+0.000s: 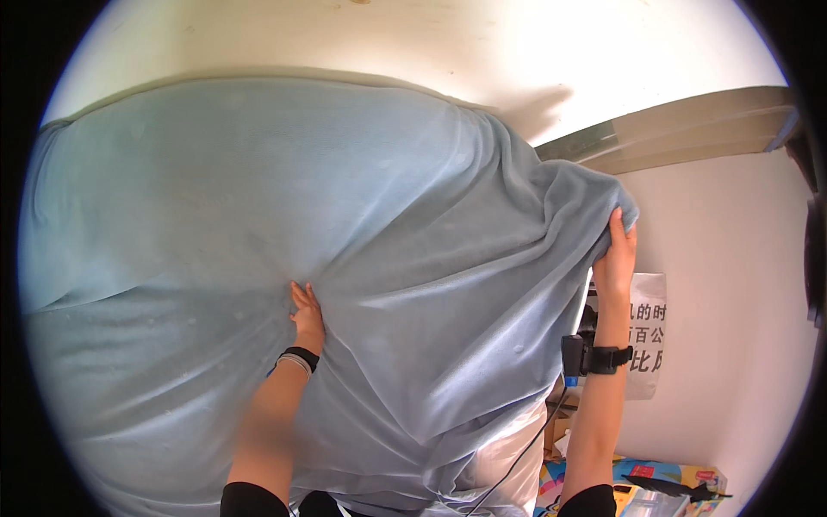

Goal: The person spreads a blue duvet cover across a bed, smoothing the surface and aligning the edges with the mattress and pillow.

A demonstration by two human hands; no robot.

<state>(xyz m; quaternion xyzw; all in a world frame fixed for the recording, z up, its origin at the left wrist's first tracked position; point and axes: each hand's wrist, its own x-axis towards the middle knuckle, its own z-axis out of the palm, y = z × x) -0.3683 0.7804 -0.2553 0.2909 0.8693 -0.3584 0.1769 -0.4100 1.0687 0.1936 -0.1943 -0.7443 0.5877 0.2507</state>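
Note:
A large blue-grey fleece blanket (213,213) spreads before me, with long folds fanning out from where my left hand (305,313) touches it near the middle. The fingertips of that hand meet the cloth, but whether they pinch it or only press is unclear. At the right, my right hand (617,262) grips the blanket's raised corner, thumb upward, and the fabric is drawn tight between both hands. A black strap with a small box-like device (574,359) is on my right wrist; dark and pale bands (298,360) circle the left one.
Along the far side runs a pale wall (387,39), with a beige ledge (678,136) at the right. Printed paper (646,336) bearing writing hangs on the right wall. A black cable (517,455) trails from the wrist device over white cloth (513,452). A colourful patterned surface (685,472) lies lower right.

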